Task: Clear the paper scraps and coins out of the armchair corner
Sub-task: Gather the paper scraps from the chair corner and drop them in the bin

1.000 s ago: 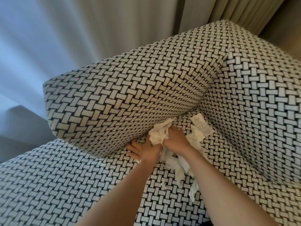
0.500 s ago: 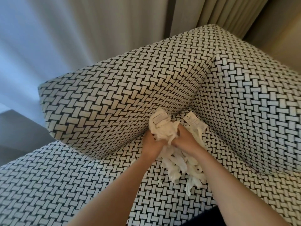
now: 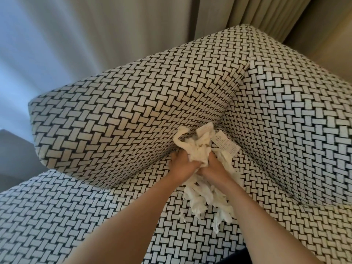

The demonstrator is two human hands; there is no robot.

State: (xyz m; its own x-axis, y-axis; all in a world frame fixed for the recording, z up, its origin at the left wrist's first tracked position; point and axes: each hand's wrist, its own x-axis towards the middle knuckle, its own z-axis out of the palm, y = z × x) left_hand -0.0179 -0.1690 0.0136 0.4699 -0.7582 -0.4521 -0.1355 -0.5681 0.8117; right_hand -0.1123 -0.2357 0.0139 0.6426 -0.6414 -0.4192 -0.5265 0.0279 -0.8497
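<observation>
Left hand (image 3: 181,164) and right hand (image 3: 214,167), side by side, both clenched round a bundle of white paper scraps (image 3: 198,151) in the armchair (image 3: 123,115) corner; loose strips hang below. Printed slip (image 3: 225,144) lies beside, possibly touching the bundle

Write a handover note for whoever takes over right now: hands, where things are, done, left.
Left hand and right hand: both grip the bunch of paper scraps in the armchair corner.
Some scraps hang below the hands; a printed slip shows just right of the bunch.
Done: scraps gathered.
Left: carry the bunch off, take the slip, look for coins; none in view.
</observation>
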